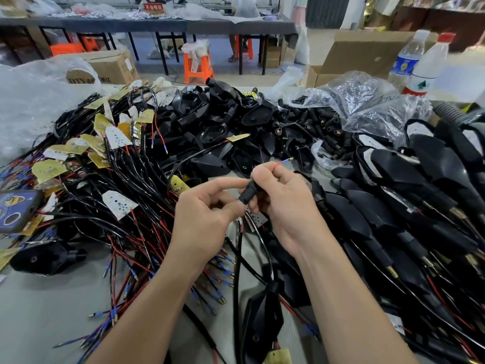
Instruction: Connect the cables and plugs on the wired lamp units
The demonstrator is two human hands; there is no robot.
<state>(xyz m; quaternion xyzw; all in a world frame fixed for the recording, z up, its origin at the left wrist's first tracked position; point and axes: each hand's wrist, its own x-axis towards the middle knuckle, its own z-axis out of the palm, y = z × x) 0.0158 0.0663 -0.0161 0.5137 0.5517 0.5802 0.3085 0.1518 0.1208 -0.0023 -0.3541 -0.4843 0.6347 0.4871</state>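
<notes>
My right hand (283,198) grips a small black plug sleeve (248,194) at the middle of the view, and a thin red wire with a blue-sleeved metal tip (282,163) sticks out above its thumb. My left hand (207,208) pinches the lower end of the sleeve where the wires enter. From both hands a black cable (237,271) hangs down beside a black lamp housing (262,319) lying on the grey table (44,311). A small white LED board (258,219) shows just under my right hand.
A tangle of wired LED boards (115,158) covers the left. Empty black housings (223,122) are piled behind. Assembled lamp units (409,200) are stacked at the right. Clear bags of black sleeves (349,106), two bottles (417,67) and a phone (15,208) lie around.
</notes>
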